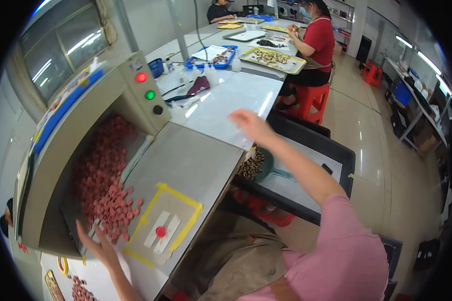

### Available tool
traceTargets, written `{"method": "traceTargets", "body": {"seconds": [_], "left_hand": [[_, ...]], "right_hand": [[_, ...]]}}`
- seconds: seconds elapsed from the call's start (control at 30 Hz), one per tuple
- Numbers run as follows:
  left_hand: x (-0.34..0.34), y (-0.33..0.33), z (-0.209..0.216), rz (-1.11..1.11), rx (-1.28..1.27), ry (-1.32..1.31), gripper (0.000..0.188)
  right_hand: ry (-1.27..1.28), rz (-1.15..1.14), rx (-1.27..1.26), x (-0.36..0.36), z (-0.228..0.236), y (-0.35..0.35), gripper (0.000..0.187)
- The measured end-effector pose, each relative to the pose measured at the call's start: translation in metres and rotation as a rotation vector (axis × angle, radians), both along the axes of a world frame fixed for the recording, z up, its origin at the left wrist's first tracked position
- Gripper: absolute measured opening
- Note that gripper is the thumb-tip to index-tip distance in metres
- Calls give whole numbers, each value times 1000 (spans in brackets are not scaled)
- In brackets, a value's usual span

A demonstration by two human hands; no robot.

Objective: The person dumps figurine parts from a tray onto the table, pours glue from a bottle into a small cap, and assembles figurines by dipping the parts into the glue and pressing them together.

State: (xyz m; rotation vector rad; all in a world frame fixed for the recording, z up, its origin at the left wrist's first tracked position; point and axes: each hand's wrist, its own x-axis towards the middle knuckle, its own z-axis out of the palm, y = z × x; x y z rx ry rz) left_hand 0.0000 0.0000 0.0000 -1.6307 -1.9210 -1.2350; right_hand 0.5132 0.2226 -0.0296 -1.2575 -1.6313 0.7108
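My left hand (99, 245) is at the lower left with fingers apart, beside the near end of a large heap of small reddish-pink discs (103, 175). The heap lies inside the opening of a beige machine (150, 108) with a red and a green light. My right hand (250, 125) is stretched out over the white table's near corner, smeared by motion, so its fingers cannot be read. On the machine's grey shelf (198, 143), a yellow tape frame (196, 220) surrounds two white strips (168, 233) with one red disc (160, 231) between them.
A black-rimmed tray (347, 165) stands right of the shelf, near a green bowl (267, 163) with small dark-and-tan pieces. Bottles, a dark cloth (200, 86) and a blue tray (231, 59) lie on the white table (236, 93). Two people sit farther back; one uses a red stool (311, 100).
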Motion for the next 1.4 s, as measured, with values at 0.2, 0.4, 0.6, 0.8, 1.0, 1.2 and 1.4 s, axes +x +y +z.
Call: {"method": "traceTargets", "body": {"seconds": [0.2, 0.4, 0.6, 0.8, 1.0, 1.2, 1.4], "left_hand": [[90, 16, 21, 48, -155, 42, 49], [102, 2, 38, 148, -199, 349, 51], [96, 18, 41, 151, -301, 291, 49], [97, 22, 18, 127, -398, 43, 49], [98, 15, 20, 77, -360, 11, 47], [122, 12, 32, -31, -277, -81, 46], [148, -10, 58, -281, -282, -282, 49]], "right_hand": [[401, -596, 113, 227, -45, 147, 26], [484, -830, -8, 309, -60, 242, 12], [1091, -705, -22, 333, -58, 284, 11], [1378, -866, 8, 347, -38, 270, 14], [1272, -729, -188, 382, -50, 197, 15], [1027, -585, -274, 363, -37, 94, 15], [881, -552, -258, 357, -18, -45, 16]]}}
